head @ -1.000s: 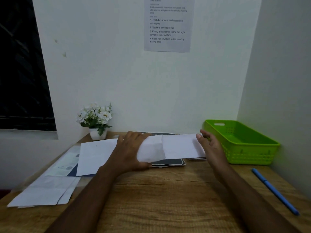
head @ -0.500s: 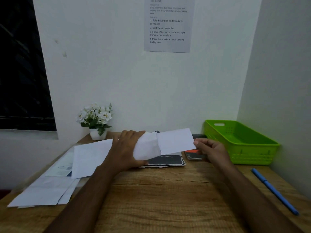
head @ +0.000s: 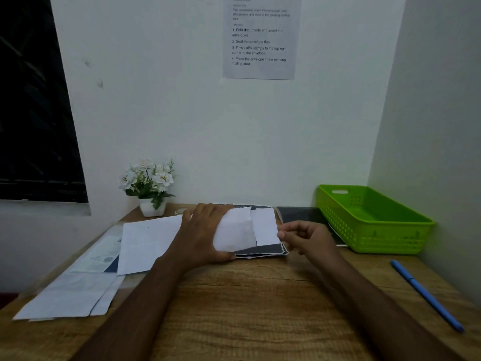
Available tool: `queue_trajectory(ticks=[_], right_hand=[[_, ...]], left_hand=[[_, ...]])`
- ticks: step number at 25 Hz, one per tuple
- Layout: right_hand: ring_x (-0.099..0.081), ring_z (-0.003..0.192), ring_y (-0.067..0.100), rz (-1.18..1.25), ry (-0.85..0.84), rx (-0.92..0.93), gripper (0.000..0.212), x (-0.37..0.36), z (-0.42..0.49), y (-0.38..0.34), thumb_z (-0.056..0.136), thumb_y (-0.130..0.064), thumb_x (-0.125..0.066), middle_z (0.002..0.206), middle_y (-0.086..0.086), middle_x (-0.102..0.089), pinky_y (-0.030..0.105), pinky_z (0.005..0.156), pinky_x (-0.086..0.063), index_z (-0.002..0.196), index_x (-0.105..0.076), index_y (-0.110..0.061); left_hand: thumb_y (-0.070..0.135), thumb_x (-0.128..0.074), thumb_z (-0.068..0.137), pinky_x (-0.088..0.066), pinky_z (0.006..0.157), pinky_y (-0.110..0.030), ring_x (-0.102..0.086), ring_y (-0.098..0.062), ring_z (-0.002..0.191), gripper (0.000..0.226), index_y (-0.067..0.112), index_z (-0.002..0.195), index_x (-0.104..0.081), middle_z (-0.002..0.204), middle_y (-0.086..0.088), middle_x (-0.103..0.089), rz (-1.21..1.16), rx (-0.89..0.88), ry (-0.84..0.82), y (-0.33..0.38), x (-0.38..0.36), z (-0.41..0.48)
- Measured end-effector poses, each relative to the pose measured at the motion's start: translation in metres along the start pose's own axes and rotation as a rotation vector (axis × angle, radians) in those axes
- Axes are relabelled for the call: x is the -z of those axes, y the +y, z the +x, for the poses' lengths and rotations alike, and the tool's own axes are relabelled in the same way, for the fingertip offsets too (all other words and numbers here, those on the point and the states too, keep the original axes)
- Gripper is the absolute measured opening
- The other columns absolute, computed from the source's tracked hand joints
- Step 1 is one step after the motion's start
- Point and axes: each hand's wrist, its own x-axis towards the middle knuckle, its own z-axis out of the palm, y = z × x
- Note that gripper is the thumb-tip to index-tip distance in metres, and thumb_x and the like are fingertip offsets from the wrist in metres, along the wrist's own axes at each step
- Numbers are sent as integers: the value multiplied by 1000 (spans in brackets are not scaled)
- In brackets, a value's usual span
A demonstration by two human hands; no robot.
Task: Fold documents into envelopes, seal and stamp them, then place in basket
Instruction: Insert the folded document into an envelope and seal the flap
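- Gripping a white envelope, the left hand wraps around its left end, fingers over the top and thumb beneath, above the far middle of the wooden counter.
- A folded white document sticks out of the envelope's open right end; the envelope's mouth bulges and looks slightly crumpled.
- The right hand pinches the document's right edge between thumb and fingertips.
- Both pieces are plain white, with no print or stamp visible on the sides shown.
- Under them lies a dark booklet with pale edges, flat on the counter.
- Loose white sheets spread out to the left, some overlapping, one with a blue printed corner.
- A green basket sits at the right against the wall, well apart from the envelope.
- A blue pen lies near the right edge.
- A small pot of white flowers stands at the back left.
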Motion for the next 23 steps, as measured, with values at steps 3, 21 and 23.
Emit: queue_trajectory(ticks=[3, 21, 23], right_hand=[[-61, 55, -4, -16, -11, 8, 11, -2, -1, -1, 82, -8, -72, 80, 5, -72, 8, 47, -42, 93, -72, -8], [-58, 61, 5, -51, -104, 69, 14, -8, -3, 3, 87, -13, -67, 80, -1, -68, 12, 50, -42, 89, -75, -25], [-57, 66, 9, -41, -132, 75, 17, -9, -4, 2, 88, -14, -66, 80, -1, -67, 13, 52, -42, 90, -75, -28]], left_hand=[[69, -67, 55, -25, 102, -40, -36, -13, 120, 100, 30, 139, -30, 132, 7, -44, 18, -8, -11, 1, -1, 0], [74, -64, 57, -25, 102, -41, -32, -15, 124, 106, 27, 143, -24, 137, 4, -38, 60, -35, -32, 8, -6, 1], [74, -64, 57, -25, 101, -41, -33, -16, 124, 106, 26, 143, -24, 136, 3, -39, 62, -44, -24, 9, -7, 1]])
